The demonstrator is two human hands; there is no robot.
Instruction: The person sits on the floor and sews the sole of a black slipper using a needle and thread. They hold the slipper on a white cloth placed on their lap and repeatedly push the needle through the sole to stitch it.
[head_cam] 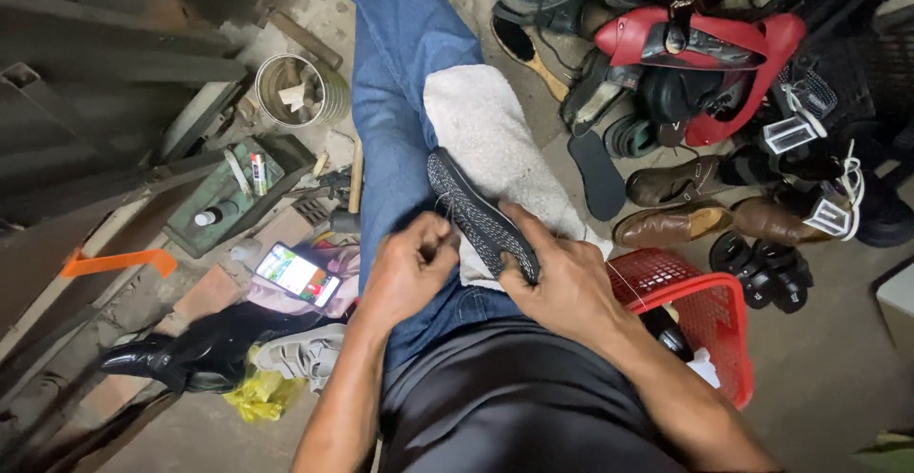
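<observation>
Right hand (562, 278) is gripping the knit, speckled dark shoe (476, 216) tightly at its heel, on a fuzzy white cloth (495, 140) over the denim thigh; left hand (411, 268) is pinching closed on fine thread (444, 208).

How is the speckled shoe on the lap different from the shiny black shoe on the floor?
The speckled shoe is dark knit with pale flecks; the shiny black shoe is smooth and glossy. The speckled shoe lies on a white cloth on the lap, gripped by the right hand with the left hand beside it; the shiny black shoe sits untouched on the floor. Both are dark shoes.
</observation>
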